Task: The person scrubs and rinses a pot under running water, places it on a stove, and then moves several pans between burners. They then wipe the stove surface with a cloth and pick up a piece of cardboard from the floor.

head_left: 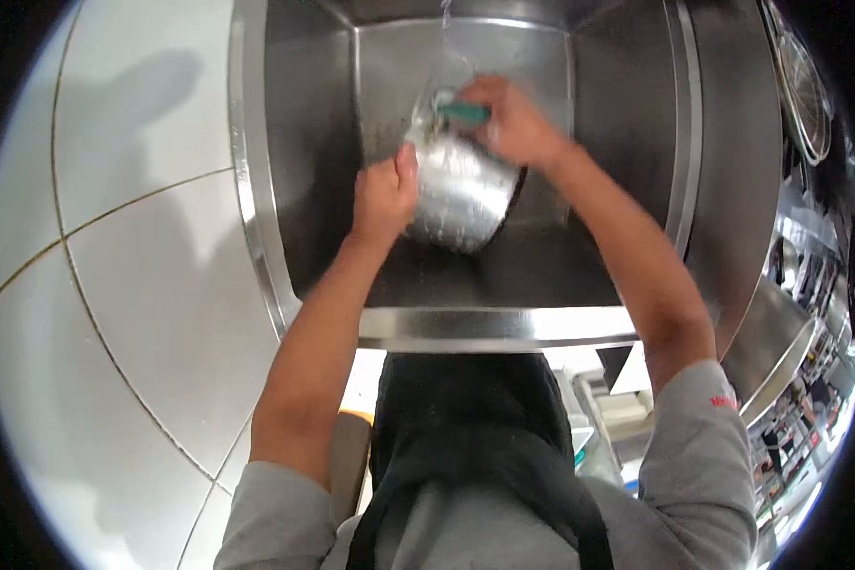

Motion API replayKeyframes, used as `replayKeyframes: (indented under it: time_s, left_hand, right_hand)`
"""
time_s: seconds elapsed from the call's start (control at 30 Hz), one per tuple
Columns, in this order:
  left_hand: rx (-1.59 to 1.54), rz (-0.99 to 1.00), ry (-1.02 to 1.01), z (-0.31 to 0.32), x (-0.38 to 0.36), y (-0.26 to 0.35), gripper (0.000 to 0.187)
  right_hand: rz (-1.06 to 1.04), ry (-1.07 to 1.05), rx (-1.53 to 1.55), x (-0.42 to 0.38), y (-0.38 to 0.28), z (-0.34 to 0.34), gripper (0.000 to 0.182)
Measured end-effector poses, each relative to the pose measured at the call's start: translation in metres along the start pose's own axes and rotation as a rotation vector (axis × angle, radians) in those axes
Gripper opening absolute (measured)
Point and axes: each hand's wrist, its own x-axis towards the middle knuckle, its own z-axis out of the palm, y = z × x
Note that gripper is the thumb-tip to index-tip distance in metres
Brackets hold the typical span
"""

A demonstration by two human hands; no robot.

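A shiny metal pot (461, 195) is tilted inside the deep steel sink (494, 323), with water drops on its side. My left hand (387, 195) is closed on the pot's left edge, thumb up along it. At the pot's far end, my right hand (511, 122) grips a green scrubber (465, 112) against the rim; motion blurs its exact shape. A thin stream of water (446, 19) falls from above near the scrubber. The pot's inside is mostly hidden from me.
A white tiled wall (142, 256) rises close on the left. On the right are a steel counter (731, 142), a round wire strainer (803, 95) and a large metal container (774, 342). Below the sink's front edge, containers (622, 408) show beside my apron (465, 408).
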Motion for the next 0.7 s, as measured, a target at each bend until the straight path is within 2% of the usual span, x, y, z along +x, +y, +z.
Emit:
replayKeyframes:
  time_s: [0.1,0.17,0.23,0.3,0.33,0.4,0.43,0.47,0.5,0.57,0.6,0.63,0.7]
  left_hand:
    - [0.019,-0.009,-0.004,0.002,0.001,0.003,0.059]
    - [0.077,-0.004,0.027,0.006,-0.002,-0.007,0.059]
    - [0.084,-0.054,-0.043,0.006,-0.009,-0.003,0.06]
    - [0.083,-0.026,-0.047,0.0,0.007,0.009,0.062]
    - [0.08,0.016,-0.052,-0.002,0.013,0.016,0.064]
    - [0.031,0.03,-0.077,0.001,0.026,0.024,0.067]
    - [0.019,0.048,0.019,0.004,0.023,0.025,0.069]
    - [0.005,0.068,0.112,0.01,0.021,0.028,0.07]
    - [-0.014,0.093,0.203,0.017,0.021,0.032,0.072]
    - [-0.114,-0.136,0.078,0.018,0.001,0.033,0.077]
    - [-0.159,-0.254,0.025,0.016,-0.003,0.028,0.079]
    - [-0.179,-0.256,-0.007,0.015,-0.008,0.021,0.081]
    - [-0.218,-0.246,-0.061,0.013,-0.013,0.002,0.084]
  right_hand:
    - [0.118,-0.019,-0.078,0.013,-0.008,-0.009,0.026]
    - [0.096,-0.033,-0.032,-0.006,-0.04,-0.013,0.028]
    - [0.094,-0.061,-0.024,-0.038,-0.056,-0.024,0.034]
    - [-0.017,-0.089,-0.126,-0.062,-0.08,-0.027,0.043]
    - [-0.01,-0.22,-0.094,-0.061,-0.097,-0.034,0.045]
    - [-0.025,-0.044,-0.098,-0.057,-0.068,-0.03,0.044]
    - [-0.033,0.045,-0.1,-0.047,-0.057,-0.031,0.043]
    - [0.212,0.142,-0.11,-0.038,-0.047,-0.035,0.042]
    - [0.285,0.174,-0.151,-0.031,-0.041,-0.033,0.042]
    - [0.443,0.241,-0.231,-0.023,-0.036,-0.019,0.041]
    - [0.283,0.228,-0.264,-0.033,-0.053,-0.007,0.04]
    - [0.193,0.13,-0.234,-0.04,-0.081,-0.01,0.043]
    - [0.137,0.065,-0.129,-0.052,-0.078,-0.017,0.036]
